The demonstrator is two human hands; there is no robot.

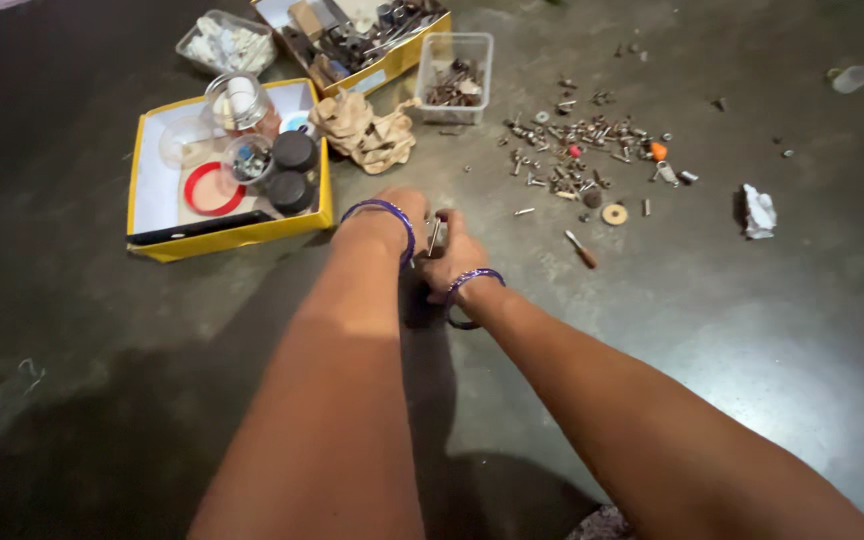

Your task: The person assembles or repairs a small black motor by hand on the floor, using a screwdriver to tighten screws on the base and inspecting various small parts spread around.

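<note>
Dark grey floor (pixel 802 330) open to right & near side; yellow-edged cardboard tray (pixel 227 235) close at left. Left hand (pixel 399 212) and right hand (pixel 452 262) pinch thin shiny metal pin (pixel 434 236), upright btwn them, w/ fingers closed narrow.

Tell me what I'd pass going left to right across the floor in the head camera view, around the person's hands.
Yellow-edged box of jars → crumpled brown paper → left hand → right hand, which pinches a thin metal piece → scattered screws and bolts → crumpled white scrap.
</note>
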